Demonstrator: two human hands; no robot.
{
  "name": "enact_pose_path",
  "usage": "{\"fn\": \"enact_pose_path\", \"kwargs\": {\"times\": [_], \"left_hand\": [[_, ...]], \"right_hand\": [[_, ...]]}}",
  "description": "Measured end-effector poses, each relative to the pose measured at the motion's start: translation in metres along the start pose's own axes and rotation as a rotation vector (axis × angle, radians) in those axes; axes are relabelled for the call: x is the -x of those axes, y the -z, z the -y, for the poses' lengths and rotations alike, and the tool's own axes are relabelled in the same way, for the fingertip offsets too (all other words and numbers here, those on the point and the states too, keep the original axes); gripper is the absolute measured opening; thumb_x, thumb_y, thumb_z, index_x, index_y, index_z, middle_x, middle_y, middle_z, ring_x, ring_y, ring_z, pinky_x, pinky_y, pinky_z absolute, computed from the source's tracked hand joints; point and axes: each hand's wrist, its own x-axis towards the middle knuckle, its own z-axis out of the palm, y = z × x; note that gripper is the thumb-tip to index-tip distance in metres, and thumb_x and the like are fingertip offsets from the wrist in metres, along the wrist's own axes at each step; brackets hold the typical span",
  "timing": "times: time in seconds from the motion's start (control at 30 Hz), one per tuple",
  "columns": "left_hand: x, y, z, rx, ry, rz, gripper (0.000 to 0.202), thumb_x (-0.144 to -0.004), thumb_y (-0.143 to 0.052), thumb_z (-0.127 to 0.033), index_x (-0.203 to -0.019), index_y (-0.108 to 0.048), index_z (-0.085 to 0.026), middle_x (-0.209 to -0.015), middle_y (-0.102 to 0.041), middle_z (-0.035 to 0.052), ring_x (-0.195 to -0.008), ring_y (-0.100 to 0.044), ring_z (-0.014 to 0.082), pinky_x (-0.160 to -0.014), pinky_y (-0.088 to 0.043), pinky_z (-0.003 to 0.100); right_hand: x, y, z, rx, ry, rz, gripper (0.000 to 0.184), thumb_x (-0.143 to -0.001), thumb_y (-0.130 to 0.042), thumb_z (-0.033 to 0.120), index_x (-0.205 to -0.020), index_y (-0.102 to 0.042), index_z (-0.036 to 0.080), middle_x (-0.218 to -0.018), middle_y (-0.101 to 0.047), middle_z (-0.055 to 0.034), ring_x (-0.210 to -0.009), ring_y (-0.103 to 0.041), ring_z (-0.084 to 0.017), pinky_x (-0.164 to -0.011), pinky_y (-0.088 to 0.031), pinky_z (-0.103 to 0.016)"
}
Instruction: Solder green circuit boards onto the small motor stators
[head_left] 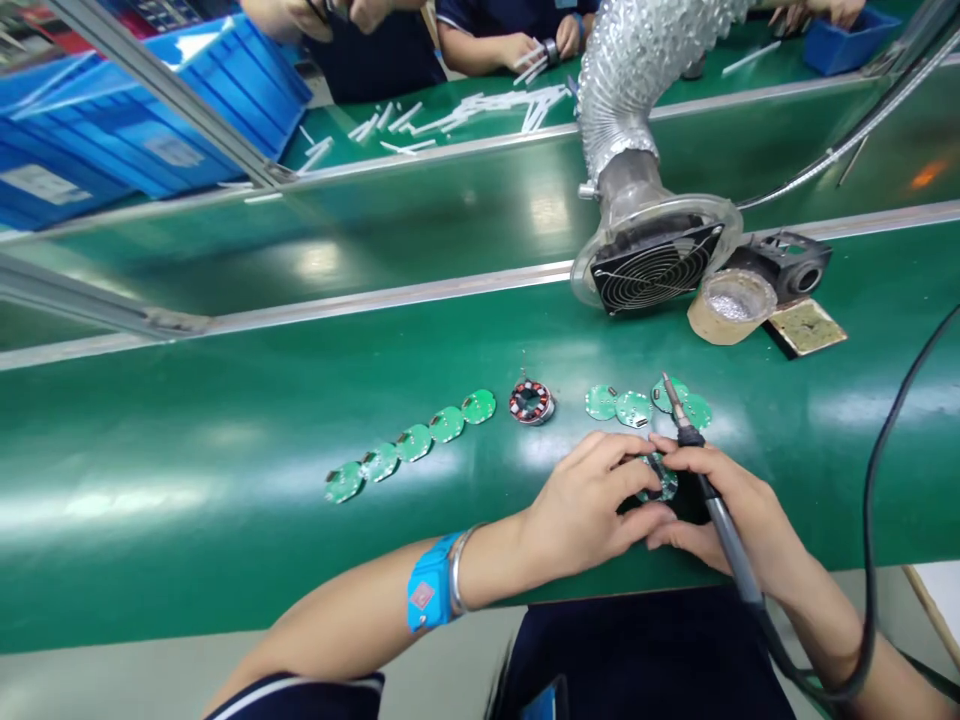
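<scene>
My left hand has its fingers closed around a small round green circuit board near the table's front edge. Held in my right hand is a soldering iron, its tip pointing up and away from me. The right fingertips also reach the board's edge, and fingers of both hands hide part of it. Just beyond the hands lie several loose round boards. Left of these sits a ring-shaped motor stator with windings. A slanting row of green boards extends farther left.
A fume extractor on a silver duct hangs over the back. Beside it stand a round tub, an iron stand and a sponge tray. The iron's black cord loops at right. Co-workers' hands are across the bench.
</scene>
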Motion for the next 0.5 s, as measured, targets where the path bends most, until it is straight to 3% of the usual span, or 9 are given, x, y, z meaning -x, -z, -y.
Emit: {"fn": "enact_pose_path", "kwargs": {"times": [0.1, 0.2, 0.33, 0.5], "left_hand": [[0.0, 0.001, 0.0, -0.122, -0.044, 0.03, 0.029, -0.087, -0.066, -0.034, -0.108, -0.06, -0.015, -0.103, -0.07, 0.0079, -0.095, -0.066, 0.0195, -0.084, -0.056, 0.033], [-0.001, 0.005, -0.002, -0.217, -0.098, 0.063, 0.037, -0.09, -0.061, -0.034, -0.12, -0.055, -0.012, -0.104, -0.069, 0.0092, -0.093, -0.066, 0.0193, -0.082, -0.057, 0.032], [-0.003, 0.01, -0.004, -0.25, -0.109, 0.127, 0.034, -0.091, -0.059, -0.036, -0.117, -0.058, -0.014, -0.097, -0.068, 0.0077, -0.089, -0.065, 0.0184, -0.079, -0.058, 0.031], [-0.004, 0.01, -0.005, -0.27, -0.096, 0.114, 0.028, -0.088, -0.062, -0.03, -0.109, -0.063, -0.013, -0.092, -0.067, 0.0072, -0.082, -0.065, 0.0192, -0.071, -0.058, 0.031]], "right_hand": [[0.004, -0.014, 0.006, 0.023, -0.01, -0.116, 0.037, -0.085, -0.065, 0.03, -0.117, -0.05, 0.023, -0.116, -0.069, -0.0083, -0.101, -0.07, -0.022, -0.085, -0.059, -0.032], [0.006, -0.023, 0.011, 0.01, -0.065, -0.191, 0.034, -0.083, -0.062, 0.023, -0.114, -0.048, 0.023, -0.112, -0.07, -0.0078, -0.099, -0.071, -0.021, -0.083, -0.06, -0.03], [0.006, -0.024, 0.013, -0.04, -0.092, -0.19, 0.034, -0.08, -0.06, 0.02, -0.111, -0.046, 0.024, -0.116, -0.069, -0.0093, -0.104, -0.069, -0.022, -0.087, -0.059, -0.032], [0.007, -0.025, 0.013, -0.063, -0.124, -0.185, 0.035, -0.079, -0.059, 0.017, -0.111, -0.045, 0.024, -0.117, -0.069, -0.0088, -0.106, -0.068, -0.021, -0.087, -0.059, -0.03]]}}
